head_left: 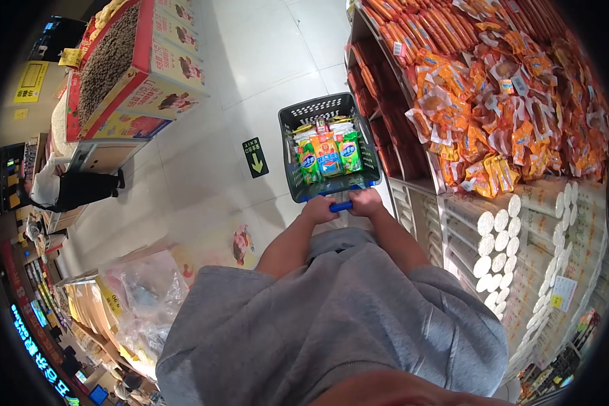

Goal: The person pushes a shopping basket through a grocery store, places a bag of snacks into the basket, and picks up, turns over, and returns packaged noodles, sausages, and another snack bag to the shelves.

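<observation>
In the head view a dark green shopping basket [292, 160] with perforated walls stands in front of me on what seems to be a cart with a blue handle [342, 206]. My left hand [320, 210] is wrapped round the handle's left part, and my right hand [365, 201] closes on its right part. Inside the basket lie two green packets, the left one [307, 162] and the right one [350, 153], with an orange and blue packet [328, 158] between them. White items lie behind these, partly hidden.
On the right, shelving holds piles of orange-wrapped snack packs [484, 101] and stacked white cylindrical packages [499, 243]. At left stand a red and white bulk-goods bin [159, 64] and a plastic-covered display [142, 291]. An exit sign [255, 158] is on the pale tiled floor [203, 159].
</observation>
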Tool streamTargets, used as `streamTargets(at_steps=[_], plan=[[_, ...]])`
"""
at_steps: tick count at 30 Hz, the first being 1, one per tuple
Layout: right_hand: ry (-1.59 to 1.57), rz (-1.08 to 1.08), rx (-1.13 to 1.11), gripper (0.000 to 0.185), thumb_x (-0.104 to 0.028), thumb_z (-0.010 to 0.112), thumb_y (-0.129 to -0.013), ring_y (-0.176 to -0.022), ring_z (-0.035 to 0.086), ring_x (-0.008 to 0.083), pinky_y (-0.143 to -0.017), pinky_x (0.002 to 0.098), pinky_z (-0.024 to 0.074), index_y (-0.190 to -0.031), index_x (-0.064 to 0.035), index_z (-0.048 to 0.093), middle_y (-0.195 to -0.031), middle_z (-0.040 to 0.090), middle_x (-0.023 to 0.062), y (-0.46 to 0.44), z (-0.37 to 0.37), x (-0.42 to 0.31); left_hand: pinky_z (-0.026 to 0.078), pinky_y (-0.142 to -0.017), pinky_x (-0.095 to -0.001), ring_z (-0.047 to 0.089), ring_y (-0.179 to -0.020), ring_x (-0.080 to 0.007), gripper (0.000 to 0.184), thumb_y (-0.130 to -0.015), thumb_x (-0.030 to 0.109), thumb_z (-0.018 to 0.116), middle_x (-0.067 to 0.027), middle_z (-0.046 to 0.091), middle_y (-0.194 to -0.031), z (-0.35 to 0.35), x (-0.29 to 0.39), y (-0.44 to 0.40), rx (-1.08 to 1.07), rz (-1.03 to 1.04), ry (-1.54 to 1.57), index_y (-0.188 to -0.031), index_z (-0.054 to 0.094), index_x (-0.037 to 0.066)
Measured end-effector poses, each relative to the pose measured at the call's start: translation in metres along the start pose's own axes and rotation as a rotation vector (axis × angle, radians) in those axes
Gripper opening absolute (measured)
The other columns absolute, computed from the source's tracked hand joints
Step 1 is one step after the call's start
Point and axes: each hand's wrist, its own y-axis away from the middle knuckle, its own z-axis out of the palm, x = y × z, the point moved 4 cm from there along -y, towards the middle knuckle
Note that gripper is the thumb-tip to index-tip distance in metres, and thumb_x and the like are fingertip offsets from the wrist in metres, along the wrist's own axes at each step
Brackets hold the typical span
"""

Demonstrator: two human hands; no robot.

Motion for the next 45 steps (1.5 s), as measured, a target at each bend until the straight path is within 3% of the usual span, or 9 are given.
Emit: streamTargets(at_steps=[10, 14, 19, 27, 30, 33, 37, 40, 45], plan=[[0.029, 0.176, -0.43, 0.027, -0.036, 0.07, -0.07, -0.081, 0.068, 0.0298, -0.071, 0.0428, 0.0525, -0.089, -0.0165, 0.067, -0.082, 0.069, 0.01, -0.134, -0.029, 0.047, 0.053, -0.075, -0.045, 0.065, -0.083, -0.0355, 0.03, -0.065, 0.03, 0.068, -0.0153, 0.068, -0.085, -0.098, -0.019, -0.082, 0.075, -0.109, -0.157, -0.088, 0.069, 0.012], [-0.095, 0.077, -0.142, 0.042, -0.016, 0.072, -0.068, -0.092, 0.063, 0.0327, -0.075, 0.0457, 0.0488, -0.105, -0.0051, 0.054, -0.095, 0.063, 0.0145, -0.189, -0.032, 0.069, 0.053, -0.075, -0.0445, 0.066, -0.082, -0.0348, 0.032, -0.064, 0.032, 0.069, -0.0147, 0.068, -0.083, -0.141, -0.042, -0.13, 0.141, -0.141, -0.224, -0.088, 0.069, 0.012], [-0.108, 0.145, 0.182, 0.05, -0.016, 0.069, -0.074, -0.111, 0.052, 0.0395, -0.089, 0.0445, 0.0461, -0.118, -0.0041, 0.049, -0.118, 0.051, 0.0191, -0.188, -0.083, 0.068, 0.054, -0.073, -0.0439, 0.066, -0.081, -0.0344, 0.031, -0.061, 0.032, 0.071, -0.0147, 0.068, -0.082, -0.187, -0.052, -0.164, 0.261, -0.175, -0.223, -0.084, 0.067, 0.013], [-0.523, 0.466, -0.641, 0.051, -0.03, 0.06, -0.086, -0.108, 0.06, 0.0365, -0.094, 0.0424, 0.0468, -0.129, -0.0038, 0.049, -0.115, 0.062, 0.0225, -0.163, -0.103, 0.135, 0.051, -0.069, -0.0422, 0.065, -0.076, -0.0345, 0.023, -0.066, 0.024, 0.069, -0.0144, 0.066, -0.078, -0.245, -0.049, -0.208, 0.163, -0.103, -0.036, -0.085, 0.066, 0.01], [-0.523, 0.569, -0.438, 0.052, -0.03, 0.061, -0.085, -0.108, 0.061, 0.033, -0.093, 0.0417, 0.0472, -0.129, -0.0044, 0.05, -0.115, 0.062, 0.0215, -0.18, -0.153, 0.161, 0.05, -0.068, -0.0409, 0.064, -0.075, -0.0343, 0.021, -0.073, 0.02, 0.066, -0.0176, 0.065, -0.078, -0.26, -0.052, -0.227, 0.006, -0.021, 0.024, -0.089, 0.068, 0.008], [-0.738, 0.726, 0.176, 0.028, -0.019, 0.065, -0.086, -0.084, 0.065, 0.024, -0.075, 0.033, 0.0518, -0.107, -0.0006, 0.062, -0.093, 0.067, 0.0114, -0.214, -0.247, 0.184, 0.05, -0.069, -0.04, 0.064, -0.073, -0.0301, 0.031, -0.08, 0.032, 0.068, -0.0131, 0.067, -0.082, -0.262, -0.067, -0.243, -0.27, -0.061, 0.109, -0.098, 0.068, 0.006], [0.095, 0.691, 0.755, 0.034, -0.014, 0.067, -0.083, -0.106, 0.057, 0.0325, -0.09, 0.0396, 0.0468, -0.113, -0.0006, 0.057, -0.111, 0.059, 0.0175, -0.235, -0.344, 0.25, 0.049, -0.075, -0.0397, 0.063, -0.08, -0.0263, 0.055, -0.086, 0.054, 0.059, -0.0101, 0.067, -0.089, -0.26, -0.073, -0.281, -0.445, -0.104, 0.291, -0.108, 0.066, 0.004], [0.348, 0.848, 0.721, 0.059, -0.018, 0.074, -0.076, -0.115, 0.051, 0.0343, -0.098, 0.0448, 0.0414, -0.128, -0.006, 0.049, -0.124, 0.052, 0.0145, -0.247, -0.357, 0.3, 0.049, -0.082, -0.0405, 0.063, -0.092, -0.0296, 0.065, -0.088, 0.062, 0.049, -0.0157, 0.066, -0.096, -0.283, -0.038, -0.334, -0.331, -0.158, 0.171, -0.108, 0.065, 0.003], [0.377, 1.108, 0.495, 0.072, -0.024, 0.078, -0.072, -0.124, 0.045, 0.0265, -0.104, 0.0484, 0.0337, -0.136, -0.0172, 0.046, -0.131, 0.047, 0.0072, -0.249, -0.343, 0.326, 0.05, -0.085, -0.0446, 0.061, -0.102, -0.0359, 0.046, -0.089, 0.043, 0.057, -0.0206, 0.063, -0.109, -0.343, 0.117, -0.392, -0.04, 0.29, -0.346, -0.111, 0.059, 0.004]])
